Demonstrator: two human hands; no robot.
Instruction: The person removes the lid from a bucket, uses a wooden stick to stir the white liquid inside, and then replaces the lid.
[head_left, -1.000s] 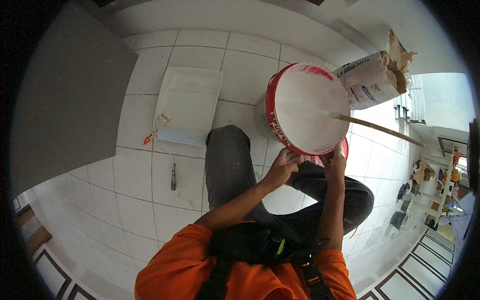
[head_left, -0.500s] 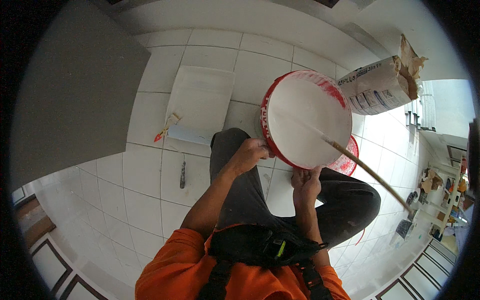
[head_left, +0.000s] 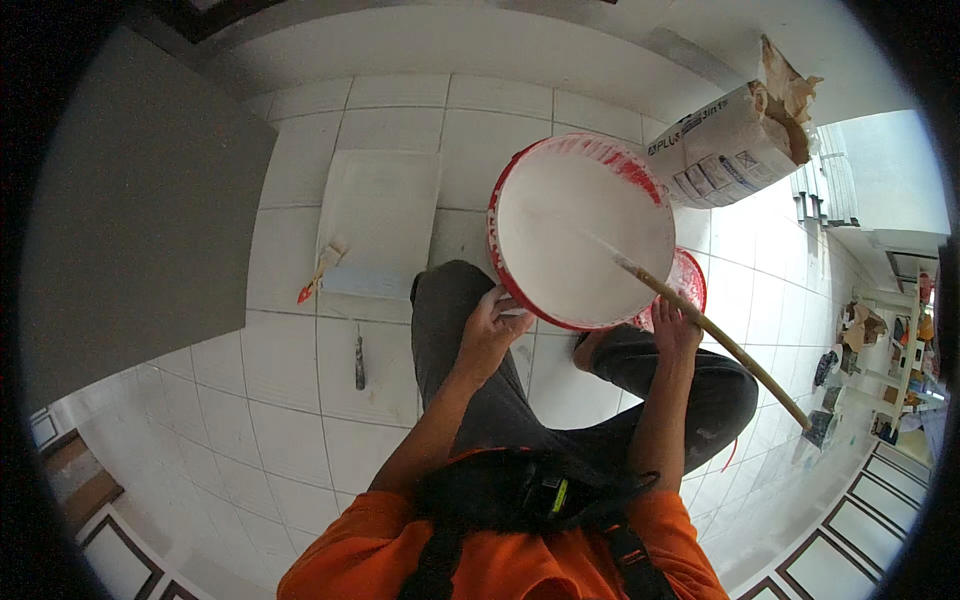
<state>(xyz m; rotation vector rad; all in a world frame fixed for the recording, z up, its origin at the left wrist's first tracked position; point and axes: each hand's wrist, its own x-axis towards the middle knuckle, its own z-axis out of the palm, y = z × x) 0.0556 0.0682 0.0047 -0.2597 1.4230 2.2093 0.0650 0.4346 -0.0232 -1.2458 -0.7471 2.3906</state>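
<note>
A bucket of white liquid with a red rim stands in front of me, a wooden stick leaning out toward the lower right. My left hand grips under the bucket's lower-left rim. My right hand is curled at the lower-right rim, its fingertips partly hidden by the stick. A red lid shows partly behind the bucket. To the left, a shallow white tray has a brush with a red-tipped handle on it; a narrow dark tool lies below on the tiles.
A torn paper sack is behind the bucket at right. A large grey panel fills the left. My bent legs surround the near side of the bucket. Shelving with clutter and stacked metal strips stand at far right.
The bucket has shifted left and the stick has swung downward. My left hand moved left along with the bucket; my right hand dipped, then moved to the right along the rim.
</note>
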